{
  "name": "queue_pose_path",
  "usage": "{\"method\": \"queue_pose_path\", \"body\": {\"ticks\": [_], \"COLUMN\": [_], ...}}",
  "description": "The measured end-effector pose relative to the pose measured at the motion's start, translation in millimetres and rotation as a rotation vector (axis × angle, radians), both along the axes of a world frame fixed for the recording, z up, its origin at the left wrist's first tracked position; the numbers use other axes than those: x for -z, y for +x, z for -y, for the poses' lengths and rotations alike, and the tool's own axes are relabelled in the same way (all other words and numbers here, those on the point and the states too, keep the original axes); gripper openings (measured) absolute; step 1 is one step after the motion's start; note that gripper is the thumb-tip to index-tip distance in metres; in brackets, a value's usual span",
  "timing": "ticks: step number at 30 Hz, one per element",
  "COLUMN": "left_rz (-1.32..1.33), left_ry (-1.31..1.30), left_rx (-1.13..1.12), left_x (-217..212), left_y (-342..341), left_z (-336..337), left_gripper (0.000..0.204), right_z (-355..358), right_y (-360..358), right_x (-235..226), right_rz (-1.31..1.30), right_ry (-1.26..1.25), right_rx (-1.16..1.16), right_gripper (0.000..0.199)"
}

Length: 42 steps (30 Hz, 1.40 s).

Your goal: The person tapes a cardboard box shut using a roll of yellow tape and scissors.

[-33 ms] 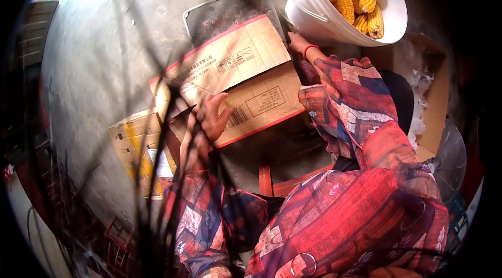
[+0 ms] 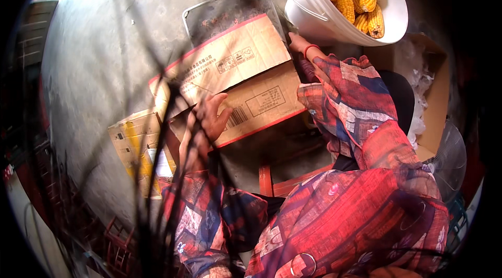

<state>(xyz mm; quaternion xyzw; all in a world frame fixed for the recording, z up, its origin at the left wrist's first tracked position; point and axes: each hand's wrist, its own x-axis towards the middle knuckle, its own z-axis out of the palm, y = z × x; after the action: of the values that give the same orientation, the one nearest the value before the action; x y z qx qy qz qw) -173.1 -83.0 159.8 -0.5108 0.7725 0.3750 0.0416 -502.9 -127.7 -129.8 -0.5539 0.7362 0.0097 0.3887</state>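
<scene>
A flattened brown cardboard box with red-edged flaps lies tilted in front of me, over a metal tray. My left hand rests flat on its lower left part, fingers spread and pointing away from me. My right hand, with a red band at the wrist, is at the cardboard's far right edge beside a white bucket. Its fingers are partly hidden behind that edge and seem to grip it. The bucket holds several yellow corn cobs.
A yellow and brown carton lies on the concrete floor to my left. An open box with white plastic stands on the right, with a fan grille below it. A red stool edge shows near my lap. Dark strands cross the view.
</scene>
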Motion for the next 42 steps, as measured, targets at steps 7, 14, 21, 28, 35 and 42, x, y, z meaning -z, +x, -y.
{"method": "queue_pose_path", "body": {"ticks": [7,14,21,28,35,42], "left_rz": [-0.08,-0.054,-0.039,0.0,-0.072,-0.378], "left_ry": [-0.113,-0.153,-0.116,-0.091,-0.083,0.162], "left_rx": [0.024,0.058,0.009,0.012,-0.077,-0.005], "left_x": [6.5,27.4,24.5,13.9,42.9,28.0], "left_y": [6.1,13.6,11.9,7.9,38.0,27.8], "left_z": [-2.4,3.5,-5.3,-2.7,2.5,-12.0], "left_gripper": [0.033,0.033,0.035,0.035,0.035,0.034], "right_z": [-40.2,-178.6,-189.3,-171.1,-131.8,-115.4], "right_y": [1.5,-5.4,16.0,43.5,67.7,44.5], "right_x": [-32.6,21.7,-28.8,-72.0,-135.9,-263.0], "right_rz": [0.559,-0.181,-0.282,-0.36,-0.457,0.086], "right_ry": [-0.036,0.075,0.495,0.524,0.445,0.189], "right_rx": [0.485,-0.164,-0.742,-1.122,-1.233,-0.826], "right_gripper": [0.018,0.025,0.025,0.024,0.026,0.035]}}
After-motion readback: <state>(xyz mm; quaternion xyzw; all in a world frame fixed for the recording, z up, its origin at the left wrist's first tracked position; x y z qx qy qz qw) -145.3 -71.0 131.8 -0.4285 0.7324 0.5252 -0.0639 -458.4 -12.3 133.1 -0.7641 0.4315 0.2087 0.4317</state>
